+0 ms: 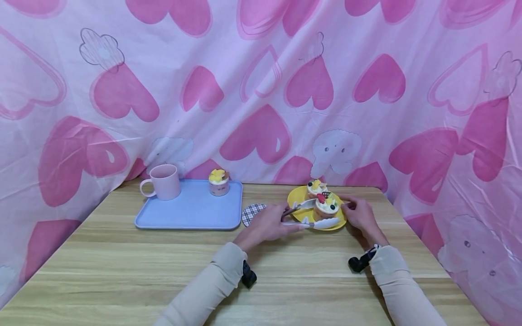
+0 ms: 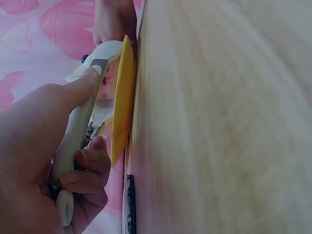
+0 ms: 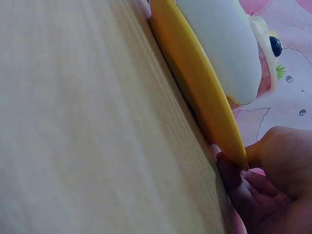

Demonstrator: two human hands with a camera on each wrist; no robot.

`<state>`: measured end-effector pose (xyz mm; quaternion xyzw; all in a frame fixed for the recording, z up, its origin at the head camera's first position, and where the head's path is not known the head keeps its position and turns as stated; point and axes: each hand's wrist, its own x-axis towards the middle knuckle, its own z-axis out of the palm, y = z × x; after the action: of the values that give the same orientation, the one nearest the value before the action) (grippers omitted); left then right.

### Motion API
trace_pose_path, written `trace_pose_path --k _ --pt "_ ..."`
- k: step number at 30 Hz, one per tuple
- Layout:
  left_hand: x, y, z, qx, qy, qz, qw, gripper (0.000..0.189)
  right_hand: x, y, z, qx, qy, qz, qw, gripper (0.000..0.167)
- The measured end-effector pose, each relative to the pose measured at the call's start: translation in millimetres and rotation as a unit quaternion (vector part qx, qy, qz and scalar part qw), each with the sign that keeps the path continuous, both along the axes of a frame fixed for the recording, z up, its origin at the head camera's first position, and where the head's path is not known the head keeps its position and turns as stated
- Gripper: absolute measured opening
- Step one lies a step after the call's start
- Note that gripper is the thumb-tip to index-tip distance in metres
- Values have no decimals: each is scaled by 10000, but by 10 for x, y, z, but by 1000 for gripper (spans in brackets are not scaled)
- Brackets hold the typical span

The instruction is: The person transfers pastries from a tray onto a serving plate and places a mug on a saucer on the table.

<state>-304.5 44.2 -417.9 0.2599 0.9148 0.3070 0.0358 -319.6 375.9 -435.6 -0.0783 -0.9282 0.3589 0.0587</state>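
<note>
My left hand [image 1: 269, 224] grips a pair of white-tipped tongs [image 2: 75, 129], thumb along one arm and fingers curled round the other. The tongs' tips straddle the nearer cupcake [image 1: 326, 213], which has a strawberry and a blueberry on white cream. Whether they squeeze it I cannot tell. A second cupcake [image 1: 316, 186] stands behind it, on the same yellow plate [image 1: 294, 195]. At the plate's right rim, my right hand [image 1: 360, 216] pinches the edge [image 3: 234, 141] between thumb and fingers. The right wrist view shows a white tong tip [image 3: 222, 44] close beside the nearer cupcake's cup.
A blue tray [image 1: 191, 210] lies to the left, bearing a pink mug [image 1: 167, 183] and a cupcake with yellow topping [image 1: 219, 183]. Between tray and plate is a round checked coaster [image 1: 249, 213], partly behind my left hand. A heart-patterned curtain [image 1: 257, 136] hangs behind the wooden table [image 1: 306, 280].
</note>
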Motion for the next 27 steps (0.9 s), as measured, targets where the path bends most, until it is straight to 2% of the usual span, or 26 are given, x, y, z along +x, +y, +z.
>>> trace_pose_path --k 8,15,23,27 --pt "21 -67 11 33 38 5 10000 66 -2 -6 4 1 -26 -18 10000 48" --pt "58 -147 33 66 90 8 9999 63 4 -10 -1 243 238 45 9994 46" --pt "68 -303 30 95 55 21 9999 64 11 -16 0 249 288 69 9993 45" --pt "76 -392 28 106 164 28 9998 67 14 -9 -4 251 295 68 9992 45"
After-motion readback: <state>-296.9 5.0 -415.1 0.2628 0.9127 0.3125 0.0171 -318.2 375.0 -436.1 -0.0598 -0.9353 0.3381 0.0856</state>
